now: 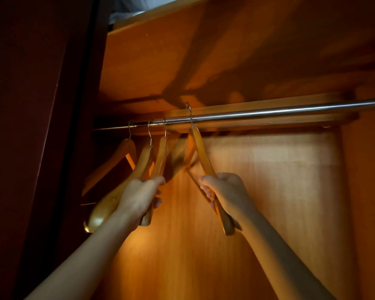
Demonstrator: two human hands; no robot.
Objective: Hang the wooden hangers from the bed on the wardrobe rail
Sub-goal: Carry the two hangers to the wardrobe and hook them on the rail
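We have four wooden hangers at the wardrobe rail point(268, 112). The rightmost hanger point(201, 152) has its metal hook point(189, 113) raised over the rail, its top standing above the bar; we cannot tell whether it bears on the bar. Our right hand point(223, 189) is closed around this hanger's near arm and lower bar, fingers wrapped tight.

To the left, three hangers hang by their hooks near the rail's left end, close together. Our left hand point(142, 194) is closed around the lower arm of the third hanger point(160, 156), and seems to touch the second hanger point(117, 191) beside it. The leftmost hanger point(121, 152) hangs free, turned more broadside, near the dark wardrobe side point(52, 105).

Behind everything is the orange wooden back panel point(268, 180), and above the rail the wooden shelf underside point(225, 50) carries shadows of the hangers.
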